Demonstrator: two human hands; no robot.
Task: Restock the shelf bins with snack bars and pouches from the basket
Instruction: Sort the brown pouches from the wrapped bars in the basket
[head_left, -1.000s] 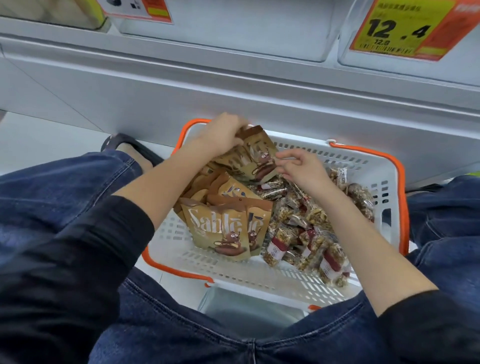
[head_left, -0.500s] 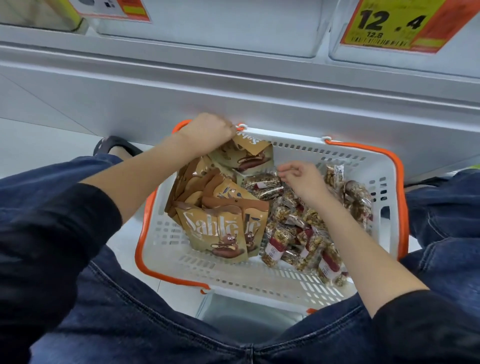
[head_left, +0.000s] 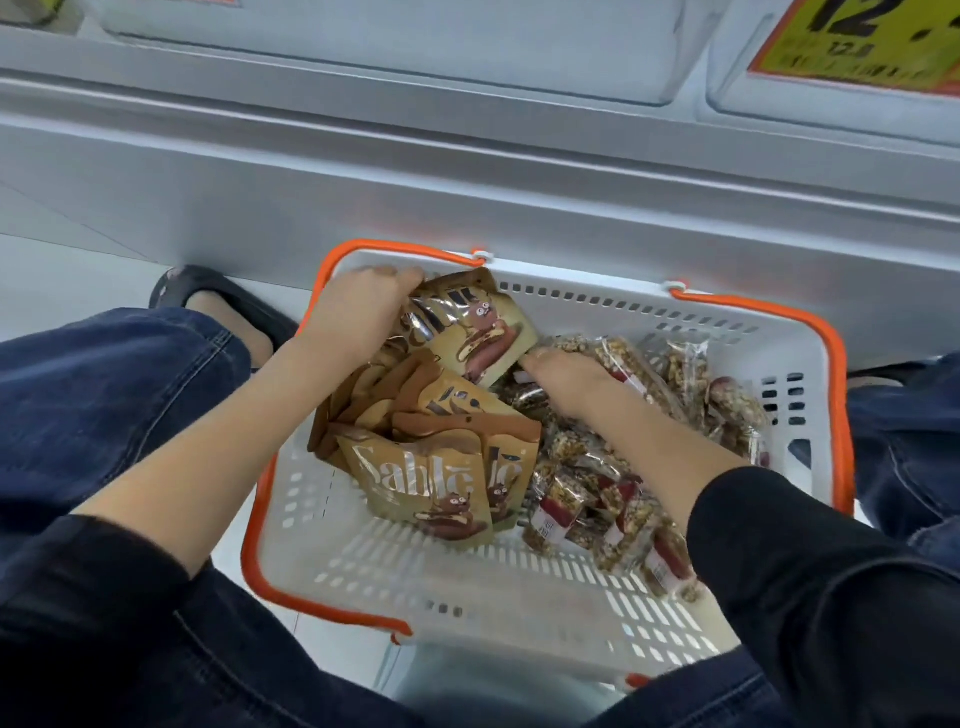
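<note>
Gripping a tan pouch (head_left: 467, 332) at the basket's (head_left: 519, 587) far left, left hand (head_left: 353, 312) is clenched round it; right hand (head_left: 566, 379) digs into snack bars (head_left: 597, 499) on the right, grip hidden.

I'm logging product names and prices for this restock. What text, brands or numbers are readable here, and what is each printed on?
"Sablé": front brown pouch in the basket.
"lé": pouch behind it, the rest covered.
"12.": yellow price tag on the shelf bin, cut off by the frame edge.
"12.8": small print on the same tag, blurred, uncertain.
Pouch gripped by the left hand: lettering creased, unreadable.
Snack bars' red labels near the right hand: too small to read.
</note>
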